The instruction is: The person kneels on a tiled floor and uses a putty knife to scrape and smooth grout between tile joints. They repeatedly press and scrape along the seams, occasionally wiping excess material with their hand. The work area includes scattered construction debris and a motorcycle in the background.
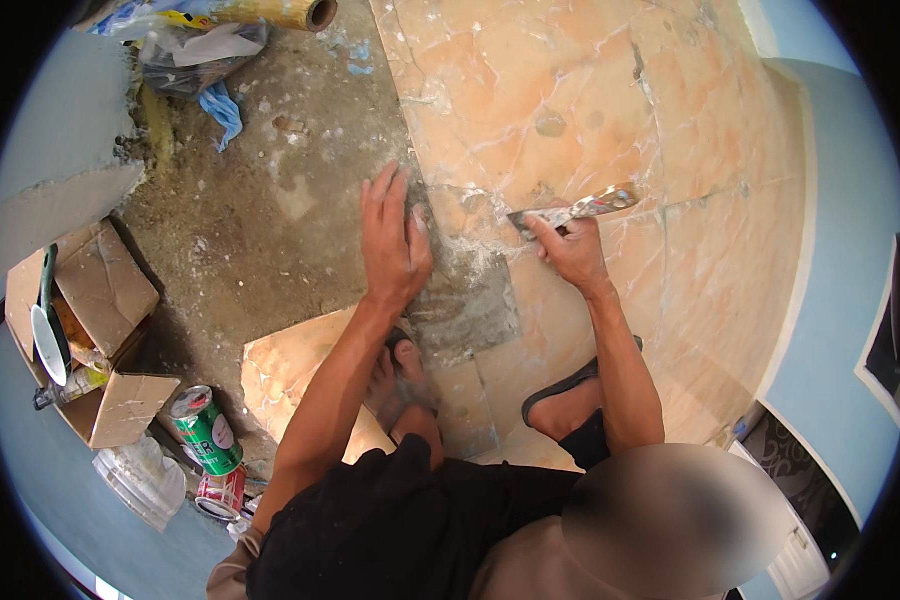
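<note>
- While the right hand (575,250) is gripping it, the scraper (602,202) is sitting just beyond the grey patch (470,310) and to its right, its dark blade pointing left and its speckled handle slanting away to the right.
- The right grip is clasping the scraper near the blade, thumb and fingers folding in around it.
- The left hand (395,245) is hovering or resting palm down, just beyond the grey patch and to its left; I cannot tell which. Its grip is standing open, fingers extending forward, apparently holding nothing.
- Marbled orange tiles (570,100) are spreading beyond and to the right of the grey patch, while rough cement (280,215) is stretching to its left.
- A loose tile (290,365) is lying left of the grey patch, the left forearm partly covering it.
- Well to the patch's left, a cardboard box (105,285) is standing open; nearer the person, a green can (208,430) is touching or nearly touching a red can (219,492).
- Far beyond the patch, leftward, a blue cloth (222,113) is lying below a dark plastic bag (190,70).
</note>
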Available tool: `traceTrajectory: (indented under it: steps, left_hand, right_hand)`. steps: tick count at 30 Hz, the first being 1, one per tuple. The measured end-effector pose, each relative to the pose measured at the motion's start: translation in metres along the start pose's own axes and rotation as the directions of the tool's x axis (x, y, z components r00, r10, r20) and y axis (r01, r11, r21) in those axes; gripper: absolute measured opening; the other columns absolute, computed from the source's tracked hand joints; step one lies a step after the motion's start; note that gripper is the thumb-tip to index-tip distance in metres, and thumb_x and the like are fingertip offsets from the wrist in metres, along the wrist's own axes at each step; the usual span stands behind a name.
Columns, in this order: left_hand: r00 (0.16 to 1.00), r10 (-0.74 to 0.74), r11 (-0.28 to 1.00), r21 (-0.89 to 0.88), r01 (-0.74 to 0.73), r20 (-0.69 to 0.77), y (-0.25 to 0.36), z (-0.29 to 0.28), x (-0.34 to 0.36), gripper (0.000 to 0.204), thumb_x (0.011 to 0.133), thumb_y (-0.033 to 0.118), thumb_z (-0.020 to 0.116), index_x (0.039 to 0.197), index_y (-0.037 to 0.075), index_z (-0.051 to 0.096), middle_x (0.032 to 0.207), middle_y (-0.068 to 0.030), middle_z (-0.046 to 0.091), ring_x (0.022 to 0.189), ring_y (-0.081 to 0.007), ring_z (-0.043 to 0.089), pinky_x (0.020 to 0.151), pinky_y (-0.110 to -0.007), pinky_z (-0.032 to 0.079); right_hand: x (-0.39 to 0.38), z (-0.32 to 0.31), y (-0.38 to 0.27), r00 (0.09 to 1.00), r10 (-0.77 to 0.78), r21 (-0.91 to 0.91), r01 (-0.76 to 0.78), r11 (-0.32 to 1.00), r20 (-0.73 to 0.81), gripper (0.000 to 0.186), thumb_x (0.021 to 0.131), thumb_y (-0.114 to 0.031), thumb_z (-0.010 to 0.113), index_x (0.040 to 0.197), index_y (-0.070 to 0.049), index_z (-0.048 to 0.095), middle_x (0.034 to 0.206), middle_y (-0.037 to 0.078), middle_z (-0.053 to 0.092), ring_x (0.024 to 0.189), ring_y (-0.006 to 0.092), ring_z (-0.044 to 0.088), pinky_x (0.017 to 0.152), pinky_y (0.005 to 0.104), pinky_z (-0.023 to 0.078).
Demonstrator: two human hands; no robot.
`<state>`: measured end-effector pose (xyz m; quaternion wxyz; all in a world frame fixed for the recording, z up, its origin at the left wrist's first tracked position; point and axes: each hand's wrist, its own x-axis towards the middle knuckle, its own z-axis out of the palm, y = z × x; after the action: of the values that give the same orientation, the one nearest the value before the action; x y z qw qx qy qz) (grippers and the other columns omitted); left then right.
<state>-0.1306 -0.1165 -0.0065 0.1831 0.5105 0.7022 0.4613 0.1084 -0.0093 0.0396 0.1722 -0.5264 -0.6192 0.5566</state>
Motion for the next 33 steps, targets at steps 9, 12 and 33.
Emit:
traceTrajectory:
  steps: [9,12,33]
  left_hand:
    - [1.0,0.007,1.0,0.004,-0.007,-0.007,0.001,0.0,0.002,0.053,0.092,-0.001,0.06,0.145,-0.003,0.054,0.15,-0.0254,0.052,0.14,-0.044,0.048,0.126,-0.059,0.028]
    - [1.0,0.01,1.0,-0.001,-0.01,-0.002,0.001,0.0,0.001,0.053,0.092,-0.001,0.06,0.145,-0.003,0.054,0.15,-0.0254,0.052,0.14,-0.044,0.049,0.126,-0.059,0.028]
    - [1.0,-0.011,0.999,0.033,0.011,0.026,0.003,-0.001,0.002,0.052,0.093,0.0,0.059,0.144,-0.003,0.053,0.151,-0.0253,0.051,0.142,-0.0452,0.046,0.126,-0.06,0.026]
  right_hand:
    - [-0.001,0.004,0.002,0.997,0.079,0.05,-0.079,0.996,0.008,0.01,0.1,-0.01,0.073,0.094,-0.002,0.07,0.066,-0.002,0.062,0.055,0.0043,0.056,0.048,0.0225,0.042]
    - [0.004,0.011,-0.002,0.998,0.043,0.046,-0.04,0.998,-0.053,0.011,0.1,-0.01,0.073,0.094,-0.002,0.069,0.067,-0.002,0.062,0.055,0.0046,0.057,0.049,0.0233,0.043]
    - [0.018,0.017,0.001,0.99,0.054,0.043,-0.049,0.998,-0.127,0.019,0.098,-0.014,0.076,0.09,0.002,0.074,0.071,0.003,0.069,0.058,0.0081,0.058,0.055,0.0283,0.045]
